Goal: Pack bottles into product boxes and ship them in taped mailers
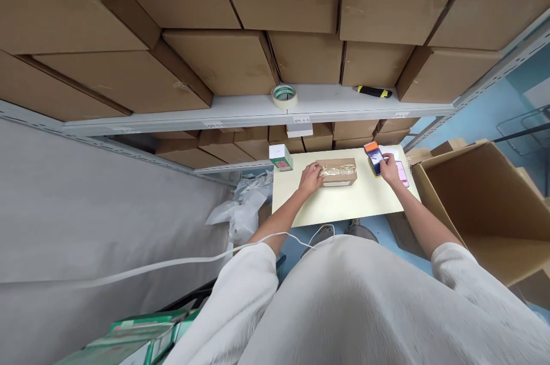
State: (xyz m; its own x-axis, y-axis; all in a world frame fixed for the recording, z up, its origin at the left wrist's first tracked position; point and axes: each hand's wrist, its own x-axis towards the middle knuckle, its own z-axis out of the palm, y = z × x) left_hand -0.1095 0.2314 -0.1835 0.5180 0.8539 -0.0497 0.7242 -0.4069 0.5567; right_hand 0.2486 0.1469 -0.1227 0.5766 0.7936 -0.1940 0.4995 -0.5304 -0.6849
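A small cardboard box (339,180), sealed across its top with shiny clear tape, lies on the pale yellow table (330,207). My left hand (311,178) grips its left end, thumb and fingers bent against the cardboard. In my right hand (389,169) is a handheld barcode scanner (374,160), dark-screened with an orange top end, held above the table's right part. Just right of that hand, a phone (402,174) with a pinkish lit screen lies on the table. A small white and green box (281,157) stands at the table's back left corner.
Shelves of large cardboard boxes (307,58) rise in front. A tape roll (284,96) and a yellow-black box cutter (374,91) lie on the shelf edge. A big open carton (485,199) stands right. A white cable (172,262) crosses my left arm.
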